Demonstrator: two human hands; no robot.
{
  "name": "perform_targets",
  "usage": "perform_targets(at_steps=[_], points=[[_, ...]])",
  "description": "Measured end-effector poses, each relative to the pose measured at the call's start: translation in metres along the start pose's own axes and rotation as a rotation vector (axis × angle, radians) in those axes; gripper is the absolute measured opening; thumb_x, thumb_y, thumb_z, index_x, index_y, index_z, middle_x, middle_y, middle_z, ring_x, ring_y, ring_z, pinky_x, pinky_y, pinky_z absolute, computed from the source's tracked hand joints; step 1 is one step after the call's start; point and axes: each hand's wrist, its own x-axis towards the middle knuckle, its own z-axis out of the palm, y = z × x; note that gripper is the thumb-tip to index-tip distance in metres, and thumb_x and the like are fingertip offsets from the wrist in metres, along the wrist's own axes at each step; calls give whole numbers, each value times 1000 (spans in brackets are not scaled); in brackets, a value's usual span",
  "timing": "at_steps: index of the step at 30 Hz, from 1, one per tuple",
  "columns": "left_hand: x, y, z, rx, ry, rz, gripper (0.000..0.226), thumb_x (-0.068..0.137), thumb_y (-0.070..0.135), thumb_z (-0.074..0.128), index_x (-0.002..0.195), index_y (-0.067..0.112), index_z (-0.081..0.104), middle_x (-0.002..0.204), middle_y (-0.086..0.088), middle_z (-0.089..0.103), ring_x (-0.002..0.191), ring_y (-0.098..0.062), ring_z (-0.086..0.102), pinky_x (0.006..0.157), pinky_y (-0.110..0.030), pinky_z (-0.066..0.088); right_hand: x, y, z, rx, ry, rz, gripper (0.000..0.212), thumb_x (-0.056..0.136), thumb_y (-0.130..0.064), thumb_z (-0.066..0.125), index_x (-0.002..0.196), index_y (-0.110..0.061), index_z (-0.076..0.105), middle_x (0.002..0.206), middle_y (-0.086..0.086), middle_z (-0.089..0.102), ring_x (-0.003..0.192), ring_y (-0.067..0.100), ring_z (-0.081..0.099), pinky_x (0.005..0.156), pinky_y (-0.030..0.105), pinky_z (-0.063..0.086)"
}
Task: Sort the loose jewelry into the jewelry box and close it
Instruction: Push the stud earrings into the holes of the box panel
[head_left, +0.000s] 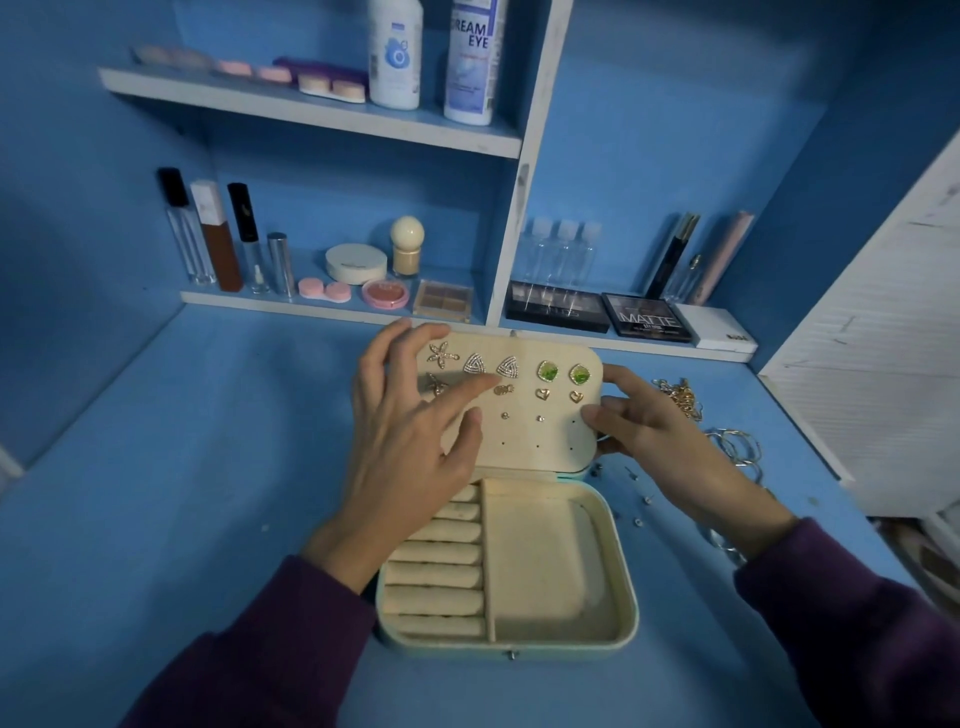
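The mint jewelry box (629, 587) lies open on the blue desk, with ring rolls on the left and one bare compartment on the right. Its cream lid panel (550, 441) stands up and carries pinned earrings: a star earring (442, 356), triangle earrings (507, 367), green stone earrings (548, 371) and heart studs (543, 395). My left hand (410, 447) is spread over the panel's left part, fingers apart, covering a second star earring. My right hand (660, 441) grips the lid's right edge. Loose gold chains (683, 397), silver bangles (737, 447) and small studs (639, 512) lie to the right of the box.
Shelves behind the box hold cosmetics: lip gloss tubes (218, 239), a compact (356, 263), eyeshadow palettes (647, 317) and tall bottles (470, 62). A white slatted panel (883, 364) stands on the right.
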Motion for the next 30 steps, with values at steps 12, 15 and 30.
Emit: perform_targets(at_steps=[12, 15, 30], points=[[-2, -2, 4, 12, -79, 20, 30, 82, 30, 52, 102, 30, 75, 131, -12, 51, 131, -29, 24, 106, -38, 20, -1, 1, 0, -9, -13, 3, 30, 96, -5, 45, 124, -16, 50, 101, 14, 71, 89, 20, 68, 76, 28, 57], [-1, -3, 4, -24, -4, 11, 28, 84, 28, 54, 105, 26, 73, 129, -11, 51, 129, -27, 27, 108, -31, 20, -1, 0, 0, -1, -18, -1, 29, 96, -5, 45, 123, -17, 50, 100, 11, 72, 89, 19, 68, 77, 28, 57], [2, -7, -7, -909, -44, -744, 27, 97, 7, 45, 92, 25, 65, 79, 22, 70, 76, 9, 63, 66, -7, 45, 1, -3, -11, -3, 5, 37, 29, 92, 1, 52, 115, -15, 59, 86, 13, 67, 75, 17, 66, 73, 26, 57]])
